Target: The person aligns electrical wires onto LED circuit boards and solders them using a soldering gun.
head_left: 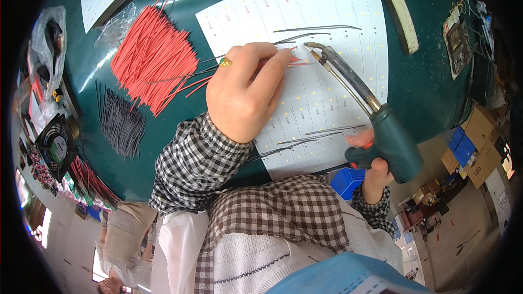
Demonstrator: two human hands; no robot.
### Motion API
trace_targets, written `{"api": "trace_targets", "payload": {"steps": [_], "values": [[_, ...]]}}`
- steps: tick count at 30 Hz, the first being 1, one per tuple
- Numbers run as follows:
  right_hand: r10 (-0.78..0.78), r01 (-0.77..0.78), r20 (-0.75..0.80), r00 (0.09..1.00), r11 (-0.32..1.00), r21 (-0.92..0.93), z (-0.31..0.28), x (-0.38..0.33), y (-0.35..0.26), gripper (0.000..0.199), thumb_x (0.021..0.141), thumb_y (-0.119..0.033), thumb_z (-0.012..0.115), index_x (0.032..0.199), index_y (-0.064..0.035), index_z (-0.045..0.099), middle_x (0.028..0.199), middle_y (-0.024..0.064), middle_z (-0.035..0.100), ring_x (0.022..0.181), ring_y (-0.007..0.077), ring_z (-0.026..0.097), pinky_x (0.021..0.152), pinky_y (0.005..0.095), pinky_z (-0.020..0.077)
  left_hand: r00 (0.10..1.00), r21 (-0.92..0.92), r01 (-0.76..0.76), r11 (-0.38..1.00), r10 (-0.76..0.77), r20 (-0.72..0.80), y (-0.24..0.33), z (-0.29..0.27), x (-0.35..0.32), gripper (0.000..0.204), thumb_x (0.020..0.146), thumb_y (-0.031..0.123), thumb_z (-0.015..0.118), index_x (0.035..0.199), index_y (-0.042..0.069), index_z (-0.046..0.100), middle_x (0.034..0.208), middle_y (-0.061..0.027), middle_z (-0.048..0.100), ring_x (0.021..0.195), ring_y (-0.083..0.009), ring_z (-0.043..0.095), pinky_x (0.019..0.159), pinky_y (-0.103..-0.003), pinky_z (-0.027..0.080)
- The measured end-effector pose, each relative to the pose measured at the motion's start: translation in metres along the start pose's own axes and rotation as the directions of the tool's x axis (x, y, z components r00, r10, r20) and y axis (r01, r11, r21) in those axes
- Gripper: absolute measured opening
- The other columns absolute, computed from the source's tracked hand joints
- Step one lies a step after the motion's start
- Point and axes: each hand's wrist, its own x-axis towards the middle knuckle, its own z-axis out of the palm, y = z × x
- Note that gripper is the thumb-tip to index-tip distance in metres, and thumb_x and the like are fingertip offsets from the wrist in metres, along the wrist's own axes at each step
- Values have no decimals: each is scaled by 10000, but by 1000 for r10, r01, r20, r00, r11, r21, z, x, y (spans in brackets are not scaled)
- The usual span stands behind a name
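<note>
My left hand (pixel 242 92), in a checked sleeve with a ring on one finger, lies over a white LED panel (pixel 305 5) and is closed on thin red wires (pixel 202 83). Red ends stick out past its fingertips, and dark wires run beside them. My right hand (pixel 376 178) grips the dark green handle of a soldering gun (pixel 393 137). Its bent tip hangs near the red ends, just right of my left fingers; whether it touches the panel I cannot tell. Several dark wires (pixel 321 28) rest on the panel above my left hand, others (pixel 335 130) below it.
A heap of red wires (pixel 155 57) and a smaller heap of dark wires (pixel 122 125) lie on the green tabletop (pixel 87 103). A pale curved strip (pixel 400 11) borders the panel's right. A black fan (pixel 56 142) sits far left. Another person (pixel 128 234) is beyond the table.
</note>
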Motion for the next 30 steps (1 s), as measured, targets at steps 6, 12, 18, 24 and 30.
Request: {"api": "trace_targets", "payload": {"steps": [6,12,18,24,30], "values": [[-55,55,-48,997,998,12,-5,2,7,770,773,-636,635,974,100,533,802,148,600,682,260,634,630,389,577,1000,-7,13,1000,-13,8,0,2,-2,308,646,-26,698,949,29,680,884,-58,582,737,-203,584,601,-289,503],[-138,137,-231,963,990,-17,-28,16,-12,940,792,-756,459,1147,114,477,875,137,603,722,244,652,581,339,584,994,-116,104,988,-100,40,15,-11,10,338,646,-62,672,968,40,682,871,-66,589,757,-224,594,621,-316,499],[-206,193,-208,956,978,-79,-43,28,-18,1049,783,-798,375,1281,126,401,985,155,614,808,236,675,602,259,591,997,-21,1,1000,1,83,32,-1,23,394,617,-63,670,1004,12,674,881,-84,582,758,-231,593,621,-311,503],[-130,137,-201,971,990,22,-38,21,1,968,758,-757,495,1185,112,482,964,170,627,820,271,680,572,311,600,999,-42,27,999,-26,22,32,22,24,394,621,-40,657,1013,7,663,909,-81,571,765,-223,579,629,-308,499],[-53,56,-146,988,998,18,-44,8,4,915,748,-716,565,1122,117,513,925,164,627,775,268,668,612,329,585,998,15,-55,998,55,-13,28,33,27,337,619,-38,684,954,4,676,879,-78,571,735,-222,565,613,-303,492]]}}
